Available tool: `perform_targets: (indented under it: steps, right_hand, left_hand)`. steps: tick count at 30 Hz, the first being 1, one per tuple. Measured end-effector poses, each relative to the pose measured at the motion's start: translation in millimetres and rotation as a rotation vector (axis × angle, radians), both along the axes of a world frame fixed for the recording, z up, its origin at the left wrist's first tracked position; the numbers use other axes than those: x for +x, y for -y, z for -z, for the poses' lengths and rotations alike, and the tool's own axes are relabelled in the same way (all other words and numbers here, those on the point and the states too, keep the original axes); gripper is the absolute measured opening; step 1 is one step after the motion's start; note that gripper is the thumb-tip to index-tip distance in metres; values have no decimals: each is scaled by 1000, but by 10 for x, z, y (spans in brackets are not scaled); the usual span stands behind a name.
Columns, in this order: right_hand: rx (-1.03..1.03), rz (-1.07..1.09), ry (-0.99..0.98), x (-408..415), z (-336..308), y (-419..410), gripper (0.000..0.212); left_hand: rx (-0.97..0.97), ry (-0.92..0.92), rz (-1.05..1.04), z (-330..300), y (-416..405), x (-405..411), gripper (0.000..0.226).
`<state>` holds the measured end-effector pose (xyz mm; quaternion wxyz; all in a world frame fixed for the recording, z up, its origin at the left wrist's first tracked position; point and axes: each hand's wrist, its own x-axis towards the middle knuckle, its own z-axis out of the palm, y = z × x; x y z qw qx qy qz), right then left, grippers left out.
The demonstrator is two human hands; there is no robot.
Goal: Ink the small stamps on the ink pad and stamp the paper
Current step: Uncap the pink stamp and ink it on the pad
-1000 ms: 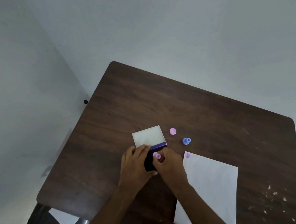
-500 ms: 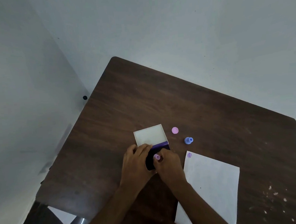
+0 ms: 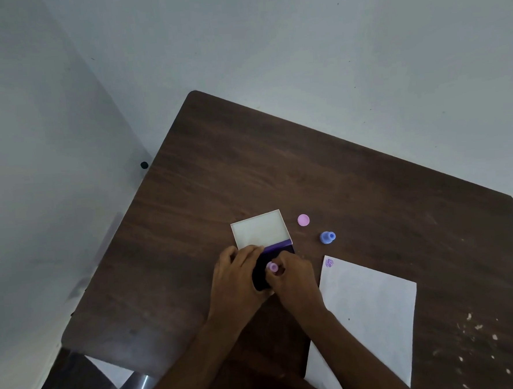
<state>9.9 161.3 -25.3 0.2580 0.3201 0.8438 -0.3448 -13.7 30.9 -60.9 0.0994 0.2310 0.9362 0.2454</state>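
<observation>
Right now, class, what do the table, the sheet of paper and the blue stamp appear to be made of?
Table: wood or wood-look laminate, going by the dark brown grain streaks and dull sheen; which one is unclear.
Sheet of paper: thin matte white paper lying flat, with one purple print at its corner.
Blue stamp: probably moulded plastic, given its smooth, uniform colour and rounded knob.

Two bare forearms seen, entering from 6 o'clock; left hand (image 3: 236, 278) and right hand (image 3: 295, 280) ungloved, no sleeves visible.
</observation>
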Motion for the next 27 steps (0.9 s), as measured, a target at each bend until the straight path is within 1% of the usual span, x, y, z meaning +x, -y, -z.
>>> perform_targets:
  steps: [3, 5, 7, 9, 18, 27]
  right_hand:
    - [6, -12, -11, 7, 7, -5, 40]
    - [13, -18, -22, -2, 17, -14, 38]
    - [-6, -16, 2, -9, 20, -19, 40]
    - [-14, -16, 22, -16, 21, -27, 43]
    - [8, -29, -30, -4, 17, -27, 37]
    - [-21, -3, 41, -32, 45, -19, 47]
  left_hand:
    - [-36, 102, 5, 21, -10, -4, 78]
    - [-52, 125, 4, 39, -20, -5, 80]
    - [-68, 142, 1, 37, -26, -4, 80]
    - [-64, 145, -10, 39, -26, -1, 80]
    - [-71, 140, -23, 38, -27, 18, 81]
    - [-79, 144, -21, 18, -27, 21, 79]
